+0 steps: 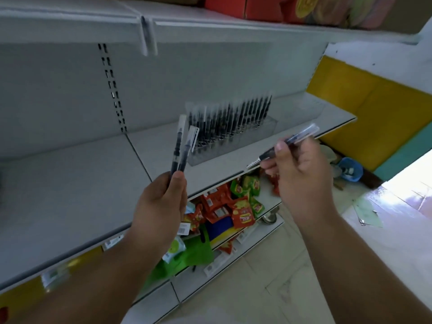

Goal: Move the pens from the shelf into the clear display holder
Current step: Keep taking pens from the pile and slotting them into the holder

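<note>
A clear display holder (247, 139) stands on the grey shelf (81, 183), filled with several upright black pens (233, 118). My left hand (161, 206) grips two black pens (178, 148) with clear caps, held upright in front of the holder's left end. My right hand (301, 174) pinches a single pen (287, 142) that lies slanted, its tip pointing down-left and its clear cap up-right, just right of the holder's front edge.
An upper shelf (210, 26) carries red and orange boxes. Below the grey shelf, lower shelves hold red and green snack packets (233, 206). A yellow wall panel (374, 108) and a blue object on the tiled floor lie to the right.
</note>
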{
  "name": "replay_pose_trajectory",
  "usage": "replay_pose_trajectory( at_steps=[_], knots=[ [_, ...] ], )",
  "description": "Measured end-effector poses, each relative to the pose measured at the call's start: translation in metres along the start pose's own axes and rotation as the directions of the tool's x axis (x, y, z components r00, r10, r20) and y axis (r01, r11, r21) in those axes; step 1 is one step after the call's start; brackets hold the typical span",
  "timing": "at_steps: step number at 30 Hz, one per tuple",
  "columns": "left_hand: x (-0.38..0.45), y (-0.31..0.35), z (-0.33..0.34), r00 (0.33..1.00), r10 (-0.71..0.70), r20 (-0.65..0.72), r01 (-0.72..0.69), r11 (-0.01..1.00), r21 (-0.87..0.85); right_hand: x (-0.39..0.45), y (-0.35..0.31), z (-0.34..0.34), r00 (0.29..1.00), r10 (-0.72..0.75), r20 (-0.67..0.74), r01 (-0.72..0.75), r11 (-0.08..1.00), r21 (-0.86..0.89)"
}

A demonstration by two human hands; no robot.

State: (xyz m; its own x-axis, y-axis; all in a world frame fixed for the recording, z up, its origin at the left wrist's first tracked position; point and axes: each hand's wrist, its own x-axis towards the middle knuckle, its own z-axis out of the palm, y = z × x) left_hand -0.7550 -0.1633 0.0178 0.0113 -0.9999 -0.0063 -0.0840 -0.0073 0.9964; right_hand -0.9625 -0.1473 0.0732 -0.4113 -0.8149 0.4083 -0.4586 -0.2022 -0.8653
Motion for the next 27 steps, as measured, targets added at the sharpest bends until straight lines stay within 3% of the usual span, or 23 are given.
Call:
replay_pose_trajectory(
  at_steps=[5, 10, 16, 20, 27],
  knots=[
    [0.020, -0.007, 0.023, 0.999, -0.003, -0.040, 0.002, 1.000, -0.014, 0.064, 0.033, 0.002, 0.993, -0.101, 0.054, 0.105, 0.992, -0.065],
    [0.041, -0.007, 0.058, 0.975, 0.029, -0.218, -0.029, 1.000, 0.006, 0.148, 0.067, 0.017, 0.961, -0.212, 0.176, 0.236, 0.963, -0.130],
    [0.046, -0.005, 0.114, 0.919, 0.005, -0.394, -0.018, 0.999, -0.029, 0.206, 0.092, 0.034, 0.867, -0.253, 0.430, 0.372, 0.902, -0.218],
    [0.040, -0.013, 0.145, 0.897, -0.052, -0.439, 0.016, 0.996, -0.086, 0.220, 0.103, 0.043, 0.741, -0.225, 0.633, 0.499, 0.815, -0.295],
    [0.036, -0.004, 0.173, 0.851, -0.099, -0.516, 0.037, 0.991, -0.129, 0.230, 0.107, 0.053, 0.666, -0.261, 0.699, 0.586, 0.763, -0.273]
  ],
)
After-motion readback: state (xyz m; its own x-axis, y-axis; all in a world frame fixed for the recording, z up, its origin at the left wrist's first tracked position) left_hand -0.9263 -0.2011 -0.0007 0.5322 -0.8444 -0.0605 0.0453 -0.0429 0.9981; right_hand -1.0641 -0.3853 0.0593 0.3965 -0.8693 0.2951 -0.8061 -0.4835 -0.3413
